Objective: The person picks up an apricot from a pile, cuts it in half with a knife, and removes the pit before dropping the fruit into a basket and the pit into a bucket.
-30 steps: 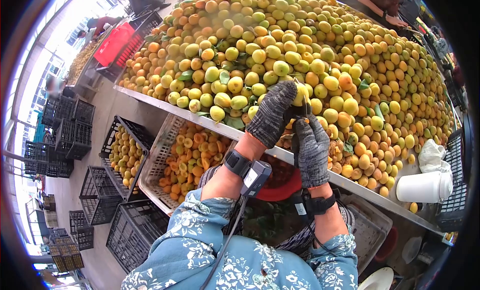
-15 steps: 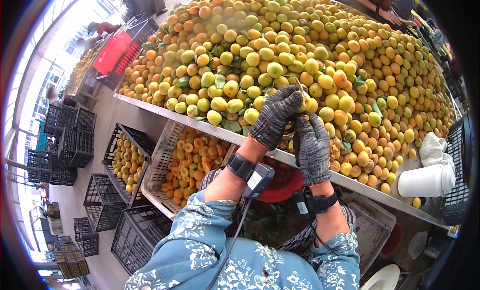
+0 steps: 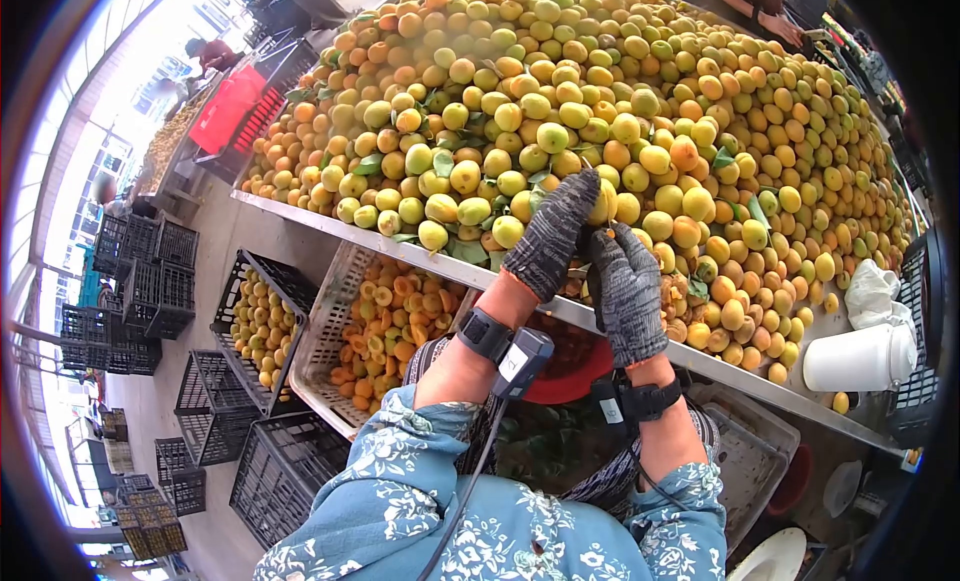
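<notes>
Both hands wear grey knit gloves and meet over the front edge of a large heap of yellow-green and orange fruit. My left hand has its fingers closed, pointing up and to the right; what lies within them is mostly hidden. Close beside it, my right hand is curled with fingertips together, a small orange bit showing at the tips. A yellow fruit lies between the two hands, but which hand grips it is unclear. Below the table edge, a white crate holds split orange fruit.
The metal table edge runs under my wrists. A red basin sits beneath it. A white bucket stands at the right, black crates at the left. Another person's hand is at the far right top.
The view has shifted slightly. My left fingers now point more straight up, and the thin pointed thing that stuck up by them is no longer clearly visible. The other person's hand has moved slightly.
</notes>
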A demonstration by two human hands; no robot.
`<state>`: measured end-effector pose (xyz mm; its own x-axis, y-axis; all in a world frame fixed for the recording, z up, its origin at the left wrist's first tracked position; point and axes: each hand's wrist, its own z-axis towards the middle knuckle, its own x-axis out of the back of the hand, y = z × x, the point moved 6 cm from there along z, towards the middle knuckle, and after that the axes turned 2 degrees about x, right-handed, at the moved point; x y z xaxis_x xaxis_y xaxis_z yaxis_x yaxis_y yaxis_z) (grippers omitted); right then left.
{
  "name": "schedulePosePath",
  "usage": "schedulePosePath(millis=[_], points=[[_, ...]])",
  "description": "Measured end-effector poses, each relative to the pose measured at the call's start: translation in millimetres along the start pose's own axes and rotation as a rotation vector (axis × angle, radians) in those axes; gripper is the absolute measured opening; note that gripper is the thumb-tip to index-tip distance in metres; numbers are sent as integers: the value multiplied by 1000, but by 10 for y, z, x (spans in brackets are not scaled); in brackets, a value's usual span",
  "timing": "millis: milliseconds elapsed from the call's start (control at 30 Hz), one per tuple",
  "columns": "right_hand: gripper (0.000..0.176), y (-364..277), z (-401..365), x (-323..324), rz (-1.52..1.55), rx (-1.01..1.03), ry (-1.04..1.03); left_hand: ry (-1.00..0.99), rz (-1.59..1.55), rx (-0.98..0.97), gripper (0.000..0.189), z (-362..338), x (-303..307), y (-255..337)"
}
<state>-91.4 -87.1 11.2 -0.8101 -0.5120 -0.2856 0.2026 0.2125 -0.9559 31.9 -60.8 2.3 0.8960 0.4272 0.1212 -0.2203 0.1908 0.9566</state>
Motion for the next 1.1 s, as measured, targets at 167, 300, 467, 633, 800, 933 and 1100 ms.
schedulePosePath(millis=[167,300,467,633,800,933,1100], points=[[25,-104,-8,-19,-635,448,59,56,-71,129,38,62,24,90],[27,-235,-42,-82,-1014,313,61,122,-279,196,36,39,-12,29],[25,-76,-2,-71,-690,407,98,169,-430,222,35,31,-23,-138],[28,91,27,-112,-98,112,-7,242,-862,463,34,1,-126,-65],[26,137,91,-145,112,65,-40,116,-1073,480,31,22,-176,-244],[30,9,130,-158,-22,112,-149,90,-1204,507,32,41,-184,-134],[23,23,71,25,-203,-36,-145,126,-1292,465,36,134,-49,24]])
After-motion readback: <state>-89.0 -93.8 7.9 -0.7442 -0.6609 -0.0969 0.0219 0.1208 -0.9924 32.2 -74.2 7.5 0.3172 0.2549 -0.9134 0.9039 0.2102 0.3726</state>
